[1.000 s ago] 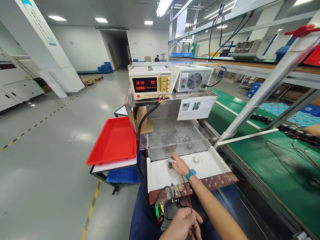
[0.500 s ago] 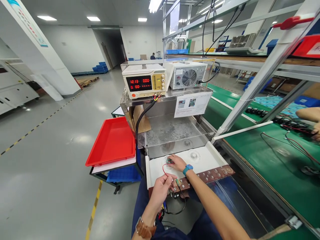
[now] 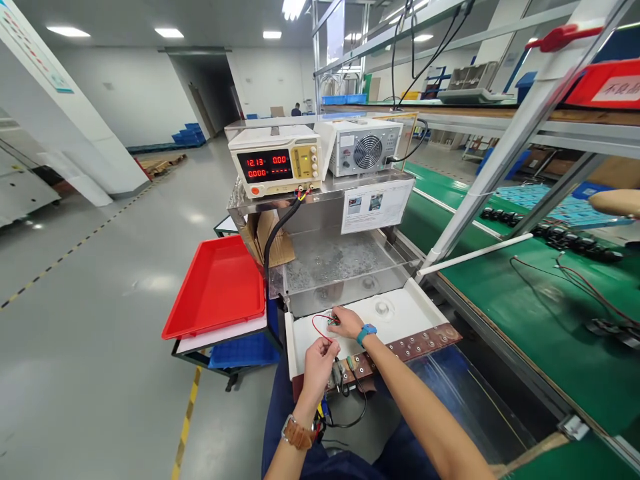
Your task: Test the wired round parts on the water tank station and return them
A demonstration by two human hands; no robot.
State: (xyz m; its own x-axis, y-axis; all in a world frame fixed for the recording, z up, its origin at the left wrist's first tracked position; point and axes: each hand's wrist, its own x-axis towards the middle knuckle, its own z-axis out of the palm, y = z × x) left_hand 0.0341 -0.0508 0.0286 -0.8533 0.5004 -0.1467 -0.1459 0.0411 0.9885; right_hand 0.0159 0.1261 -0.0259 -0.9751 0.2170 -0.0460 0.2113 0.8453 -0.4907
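Note:
Over the front of a white tray (image 3: 357,307), my left hand (image 3: 320,363) pinches the end of a thin red wire (image 3: 314,325). The wire loops up to a small circuit part (image 3: 332,321), which my right hand (image 3: 349,324) grips by its fingertips above the white surface. The part is small and half covered by those fingers. Just right of my left hand, a green clip (image 3: 351,363) with a black cable sits at a brown strip (image 3: 425,341) with metal eyelets. A grey connector (image 3: 340,371) lies beside the clip.
A power supply (image 3: 275,163) with red digits stands on a metal shelf, beside a fan unit (image 3: 367,150). To the left is a red tray (image 3: 217,287) on a cart. A green conveyor (image 3: 540,313) with wired parts runs along the right, where another person's arm (image 3: 615,202) shows.
My left hand has drawn slightly left and up, away from the green clip, still pinching the wire. The red wire now bows out further left. The whole view has shifted a little.

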